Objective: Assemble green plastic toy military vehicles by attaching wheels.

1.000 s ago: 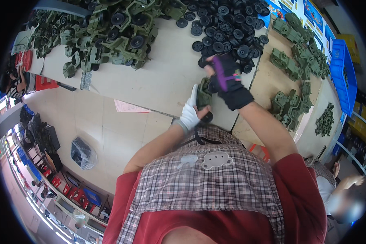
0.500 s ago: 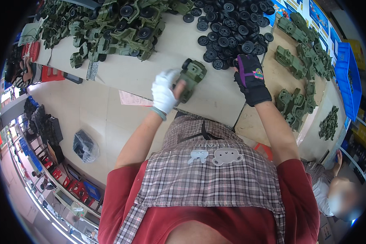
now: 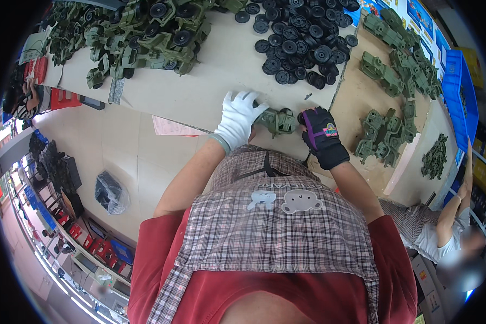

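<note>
A green plastic toy military vehicle (image 3: 279,122) lies on its side just above the table's near edge. My left hand (image 3: 241,117), in a white glove with the thumb and fingertips bare, is closed around its left end. On the vehicle's right, my right hand (image 3: 319,131) wears a black and purple fingerless glove. Its fingers are pinched together against that end, on what looks like a black toy wheel, mostly hidden by the fingers. A heap of loose black wheels (image 3: 297,46) lies beyond my hands.
Green toy vehicles (image 3: 151,40) are piled at the far left. Several more vehicles (image 3: 383,132) stand on cardboard at the right, near a blue bin (image 3: 460,97) and small green parts (image 3: 434,156). A tiny dark piece (image 3: 308,97) lies near the wheels. Another person sits at the lower right.
My right hand has left the wheel heap and come down and left to the toy vehicle. The left hand has turned the vehicle sideways and moved it right. The other person has raised an arm.
</note>
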The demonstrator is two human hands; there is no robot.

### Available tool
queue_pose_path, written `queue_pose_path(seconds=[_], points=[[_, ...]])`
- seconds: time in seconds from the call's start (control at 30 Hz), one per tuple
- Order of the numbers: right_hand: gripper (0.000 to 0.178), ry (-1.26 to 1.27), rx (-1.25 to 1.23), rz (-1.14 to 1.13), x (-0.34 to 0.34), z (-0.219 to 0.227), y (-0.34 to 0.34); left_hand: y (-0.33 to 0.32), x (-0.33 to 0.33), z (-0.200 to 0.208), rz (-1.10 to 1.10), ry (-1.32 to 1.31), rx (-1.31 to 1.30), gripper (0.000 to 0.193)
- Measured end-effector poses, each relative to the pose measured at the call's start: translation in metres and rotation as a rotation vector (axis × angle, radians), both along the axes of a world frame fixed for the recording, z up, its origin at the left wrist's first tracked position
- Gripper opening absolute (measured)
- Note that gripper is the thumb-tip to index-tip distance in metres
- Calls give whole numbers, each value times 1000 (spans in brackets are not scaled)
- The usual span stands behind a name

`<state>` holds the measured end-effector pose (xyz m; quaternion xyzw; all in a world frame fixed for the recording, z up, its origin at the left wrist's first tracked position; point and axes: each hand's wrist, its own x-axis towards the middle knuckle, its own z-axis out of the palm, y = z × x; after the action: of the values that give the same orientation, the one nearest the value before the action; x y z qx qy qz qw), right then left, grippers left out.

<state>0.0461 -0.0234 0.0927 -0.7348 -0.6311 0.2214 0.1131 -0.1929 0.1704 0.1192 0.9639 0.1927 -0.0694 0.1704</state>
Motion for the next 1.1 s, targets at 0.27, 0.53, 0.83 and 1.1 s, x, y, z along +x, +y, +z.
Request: queue_pose_path(seconds=[0.27, 0.53, 0.83, 1.1], points=[[45, 540, 114, -113, 8, 62, 31, -8, 12, -26, 55, -65, 57, 62], [48, 226, -50, 377, 11, 73, 64, -9, 12, -33, 33, -96, 76, 55], [55, 266, 73, 373, 11, 48, 60, -12, 10, -38, 65, -103, 85, 57], [57, 267, -41, 256, 14, 56, 49, -10, 18, -35, 78, -67, 55, 51]])
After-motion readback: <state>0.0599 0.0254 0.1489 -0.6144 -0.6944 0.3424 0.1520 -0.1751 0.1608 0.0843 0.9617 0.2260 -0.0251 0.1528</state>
